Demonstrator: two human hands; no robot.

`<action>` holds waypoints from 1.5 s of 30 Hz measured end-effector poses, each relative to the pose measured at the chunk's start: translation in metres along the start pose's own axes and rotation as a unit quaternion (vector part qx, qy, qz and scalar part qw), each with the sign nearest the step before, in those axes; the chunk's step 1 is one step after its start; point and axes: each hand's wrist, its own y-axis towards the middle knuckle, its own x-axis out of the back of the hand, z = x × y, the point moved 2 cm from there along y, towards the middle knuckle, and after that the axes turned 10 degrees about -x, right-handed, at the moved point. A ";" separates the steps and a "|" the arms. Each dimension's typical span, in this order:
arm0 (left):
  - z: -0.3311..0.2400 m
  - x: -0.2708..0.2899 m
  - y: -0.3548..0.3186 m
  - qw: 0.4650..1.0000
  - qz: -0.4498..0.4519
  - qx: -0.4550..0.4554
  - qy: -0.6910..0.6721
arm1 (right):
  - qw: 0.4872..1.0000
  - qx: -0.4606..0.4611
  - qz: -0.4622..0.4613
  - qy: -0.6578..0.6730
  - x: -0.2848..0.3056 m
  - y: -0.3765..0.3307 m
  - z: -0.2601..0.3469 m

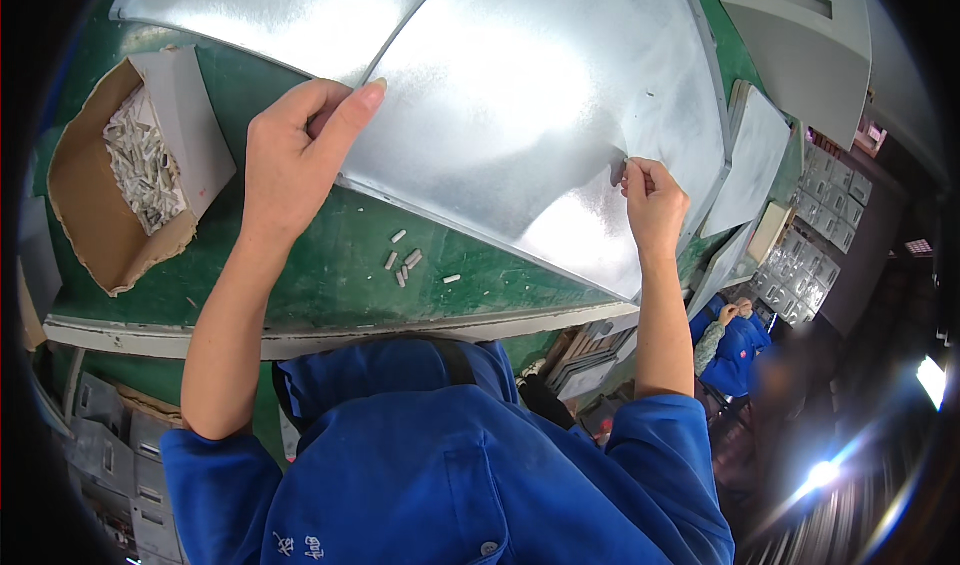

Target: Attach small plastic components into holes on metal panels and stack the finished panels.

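Observation:
A large shiny metal panel [480, 135] lies on the green tabletop, with a second metal sheet [270, 10] beside it at the upper left. My left hand [295, 155] is at the seam between the two, fingers curled and thumb stretched along the panel's edge; whatever they hold is hidden. Over the panel's right part, my right hand [657, 205] has thumb and forefinger pinched together, beside a dark reflection in the metal. What lies in that pinch is too small to make out. Several small whitish-grey cylindrical pegs [412, 257] are scattered near the table's front edge.
An open cardboard box [205, 115] full of small whitish pieces [145, 160] stands at the left. Grey panels [750, 155] and a beige casing [800, 25] sit at the right. A person in blue [735, 350] works farther off, near stacked grey slotted parts [795, 275].

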 end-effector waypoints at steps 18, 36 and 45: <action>-0.001 0.001 0.001 1.000 0.013 0.010 0.006 | 0.988 0.121 -0.073 -0.058 0.018 -0.048 0.072; 0.010 -0.002 0.001 1.000 -0.002 -0.014 0.012 | 0.913 0.295 0.168 0.225 -0.065 -0.134 0.115; 0.006 -0.001 0.002 1.000 0.000 0.020 0.007 | 0.979 -0.049 -0.026 0.199 -0.002 0.035 0.010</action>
